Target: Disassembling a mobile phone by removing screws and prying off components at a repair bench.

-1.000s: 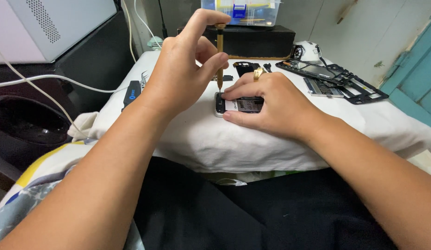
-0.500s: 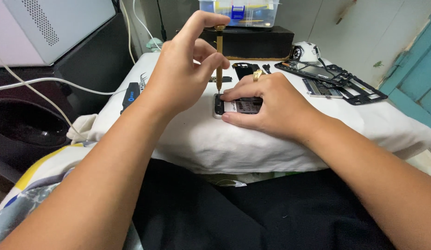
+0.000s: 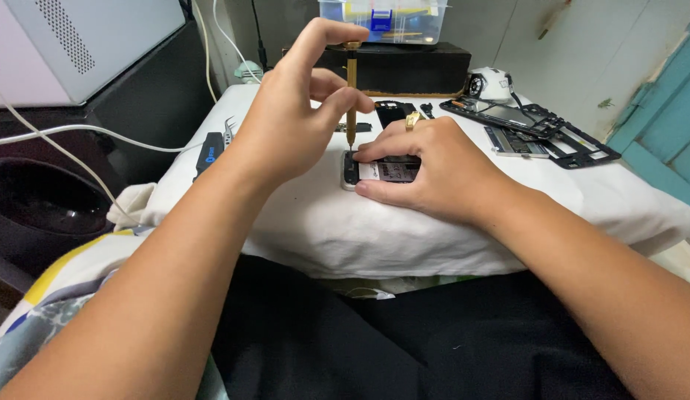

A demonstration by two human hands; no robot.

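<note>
An opened phone (image 3: 386,171) lies flat on a white cloth-covered surface (image 3: 323,222). My right hand (image 3: 426,174), with a gold ring on one finger, presses down on the phone and covers most of it. My left hand (image 3: 297,118) pinches a slim brass screwdriver (image 3: 352,92) that stands upright, its tip touching the phone's left end. My index finger rests on the screwdriver's top.
Black phone frames and flat parts (image 3: 534,126) lie at the back right. A clear plastic parts box (image 3: 382,18) sits on a black box (image 3: 404,67) behind. A black tool with tweezers (image 3: 211,148) lies at the left. A grey device (image 3: 85,41) and white cables (image 3: 78,133) are far left.
My left hand has shifted slightly on the screwdriver, fingers turning it. The right hand and the phone stay where they were.
</note>
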